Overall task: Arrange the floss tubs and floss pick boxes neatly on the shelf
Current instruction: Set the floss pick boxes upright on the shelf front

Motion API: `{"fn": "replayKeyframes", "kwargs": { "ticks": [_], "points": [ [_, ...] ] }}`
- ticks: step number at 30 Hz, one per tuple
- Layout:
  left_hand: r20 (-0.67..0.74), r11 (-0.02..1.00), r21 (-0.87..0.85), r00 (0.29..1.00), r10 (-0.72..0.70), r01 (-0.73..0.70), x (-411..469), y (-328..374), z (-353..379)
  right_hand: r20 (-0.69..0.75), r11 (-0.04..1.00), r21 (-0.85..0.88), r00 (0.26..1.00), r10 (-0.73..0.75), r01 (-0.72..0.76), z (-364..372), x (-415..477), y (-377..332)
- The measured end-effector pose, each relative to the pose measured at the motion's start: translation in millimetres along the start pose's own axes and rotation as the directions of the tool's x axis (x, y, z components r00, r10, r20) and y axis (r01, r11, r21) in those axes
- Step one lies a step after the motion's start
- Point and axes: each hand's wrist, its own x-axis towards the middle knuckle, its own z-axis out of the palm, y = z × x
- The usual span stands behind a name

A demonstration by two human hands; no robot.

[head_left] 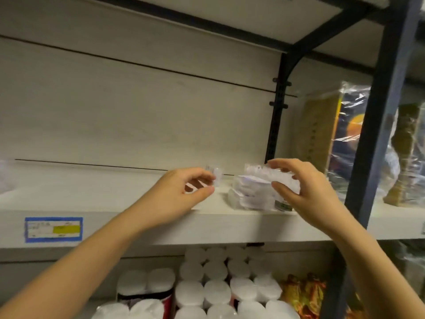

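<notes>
On the pale shelf [115, 199] at chest height, my left hand [181, 194] pinches a small clear floss tub [216, 174] between thumb and fingers, just above the shelf board. To its right lies a stack of clear floss pick boxes [250, 194] with white labels. My right hand [299, 183] grips the top box of that stack, fingers over its upper edge and thumb on its front. The boxes are blurred and their lower right part is hidden by my right hand.
A dark metal upright [377, 125] and bracket [276, 116] bound the bay on the right; plastic-wrapped packages [340, 134] stand beyond. The lower shelf holds several white-lidded tubs [218, 284]. A blue-edged price tag [53, 229] sits on the shelf front at left.
</notes>
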Motion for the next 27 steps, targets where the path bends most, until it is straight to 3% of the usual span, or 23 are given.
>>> {"fn": "replayKeyframes", "kwargs": {
  "ticks": [5, 11, 14, 16, 19, 22, 24, 27],
  "points": [
    [0.089, 0.985, 0.107, 0.985, -0.146, 0.136, 43, 8, 45, 0.207, 0.980, -0.201, 0.978, 0.035, 0.008, -5, 13, 22],
    [0.246, 0.932, 0.042, 0.901, -0.358, 0.360, 89, 13, 59, 0.165, 0.935, -0.341, 0.985, -0.039, 0.094, -6, 28, 24],
    [0.308, 0.936, 0.030, 0.887, -0.343, 0.351, 95, 12, 64, 0.174, 0.924, -0.361, 0.982, -0.066, 0.126, -3, 30, 27],
    [0.263, 0.953, 0.032, 0.917, -0.299, 0.302, 95, 14, 68, 0.137, 0.930, -0.348, 0.988, -0.073, 0.117, 0, 30, 29],
    [0.039, 0.972, 0.104, 0.976, -0.216, 0.211, 86, 18, 68, -0.028, 0.975, -0.210, 0.996, -0.082, 0.075, 5, 24, 27],
    [-0.281, 0.984, 0.179, 0.959, 0.047, 0.004, 58, 26, 66, -0.166, 0.992, 0.129, 0.986, 0.026, -0.004, 5, 15, 15],
    [-0.425, 0.962, 0.247, 0.878, 0.219, -0.120, 40, 29, 65, -0.066, 0.918, 0.390, 0.993, 0.098, -0.065, 6, 9, 5],
    [-0.515, 0.947, 0.268, 0.805, 0.295, -0.176, 23, 30, 64, 0.152, 0.703, 0.697, 0.987, 0.047, -0.141, 9, 6, -9]
  ]
}}
